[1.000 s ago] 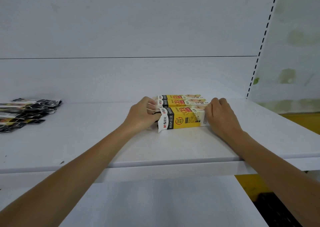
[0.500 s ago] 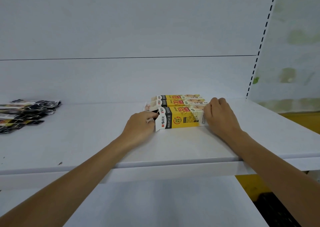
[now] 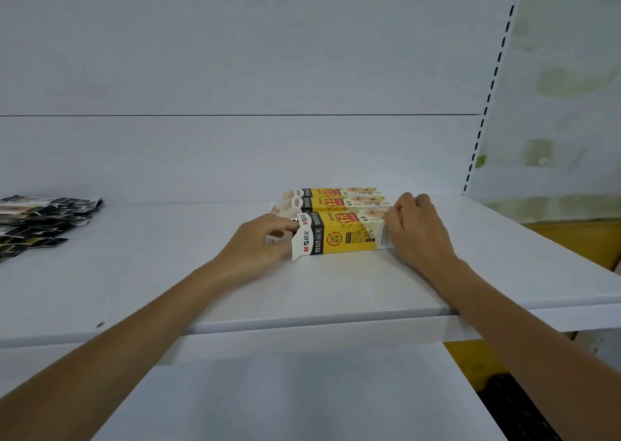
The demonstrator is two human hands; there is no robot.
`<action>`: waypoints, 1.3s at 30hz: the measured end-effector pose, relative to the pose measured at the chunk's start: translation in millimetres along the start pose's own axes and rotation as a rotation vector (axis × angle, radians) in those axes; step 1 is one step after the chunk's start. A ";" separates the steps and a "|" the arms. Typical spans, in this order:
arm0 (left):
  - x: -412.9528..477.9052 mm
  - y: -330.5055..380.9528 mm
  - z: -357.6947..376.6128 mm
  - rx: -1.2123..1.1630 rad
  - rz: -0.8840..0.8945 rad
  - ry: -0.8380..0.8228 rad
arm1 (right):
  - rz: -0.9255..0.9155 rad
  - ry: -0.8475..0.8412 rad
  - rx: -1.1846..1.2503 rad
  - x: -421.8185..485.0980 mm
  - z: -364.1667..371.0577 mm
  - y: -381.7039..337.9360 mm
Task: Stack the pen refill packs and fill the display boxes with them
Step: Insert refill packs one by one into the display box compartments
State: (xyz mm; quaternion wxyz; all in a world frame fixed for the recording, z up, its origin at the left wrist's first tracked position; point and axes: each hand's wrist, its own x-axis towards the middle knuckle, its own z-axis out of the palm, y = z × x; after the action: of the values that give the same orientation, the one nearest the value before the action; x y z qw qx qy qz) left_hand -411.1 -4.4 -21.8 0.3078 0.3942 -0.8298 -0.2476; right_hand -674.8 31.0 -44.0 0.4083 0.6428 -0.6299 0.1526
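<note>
left hand, right hand hold nearest display box by its ends.

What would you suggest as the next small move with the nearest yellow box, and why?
Probably fold the white flap shut with the left hand. The nearest box lies on the shelf with its left end open, the left hand is at that opening, and the right hand grips the other end.

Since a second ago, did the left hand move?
Yes. The left hand slid toward the shelf front edge, from the back boxes to the front box open end.
</note>
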 end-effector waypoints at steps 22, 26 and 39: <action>-52.6 -69.0 -91.6 0.251 -0.057 0.137 | 0.195 -0.097 0.685 112.3 -67.4 -109.4; -95.2 -100.9 -147.1 0.310 -0.187 0.299 | 0.090 -0.056 0.842 152.4 -76.7 -190.1; -200.6 -220.4 -304.0 0.485 -0.393 0.477 | -0.268 -0.125 1.029 219.8 -105.6 -441.0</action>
State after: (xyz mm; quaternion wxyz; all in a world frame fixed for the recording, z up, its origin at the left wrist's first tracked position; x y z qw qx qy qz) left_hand 14.4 -18.6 -20.0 0.3365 0.6533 -0.6782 -0.0002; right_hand -194.0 -99.9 30.9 0.0179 0.8426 -0.4092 0.3498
